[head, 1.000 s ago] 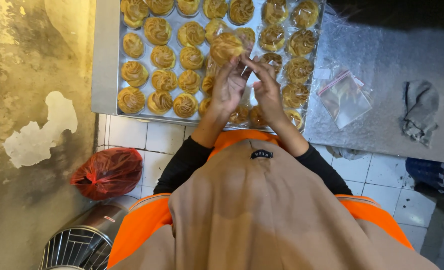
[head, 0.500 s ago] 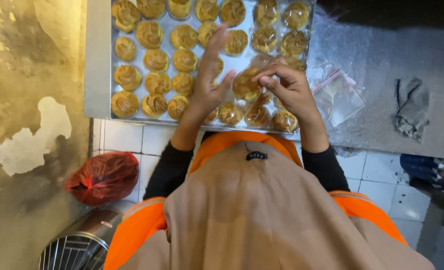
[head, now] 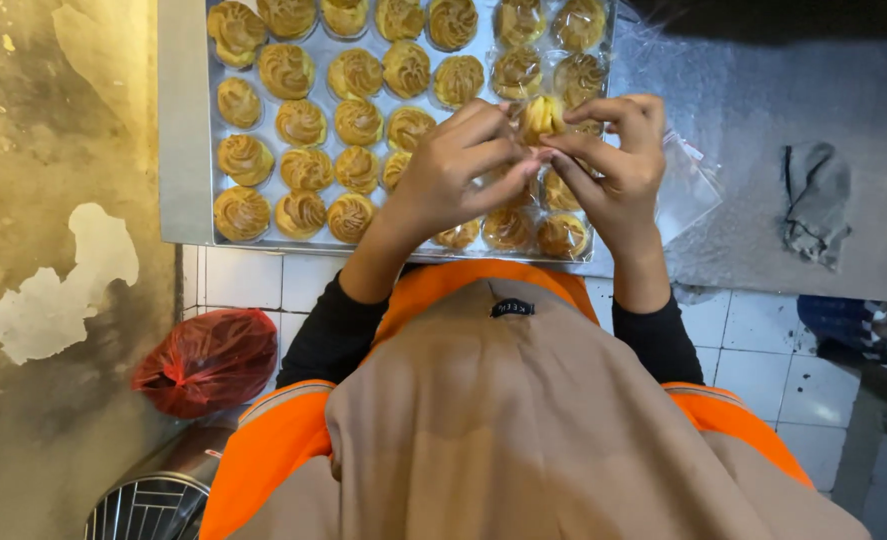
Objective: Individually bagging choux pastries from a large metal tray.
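Observation:
A metal baking tray (head: 188, 150) on the steel counter holds several swirled golden pastries (head: 303, 120); those on the right side are wrapped in clear plastic. My left hand (head: 453, 175) and my right hand (head: 618, 170) meet above the tray's near right part. Together they pinch one golden pastry (head: 541, 115) in a clear plastic wrapper, fingertips touching around it. My black sleeves and orange top fill the lower view.
A stack of clear plastic bags (head: 688, 185) lies right of the tray, and a grey rag (head: 815, 200) further right on the steel counter. A red plastic bag (head: 208, 360) and a metal wire basket (head: 153, 495) sit on the floor at left.
Both hands have come together and lifted one pastry in its wrapper above the tray. Earlier my left fingers were spread over the pastries. The view has shifted slightly.

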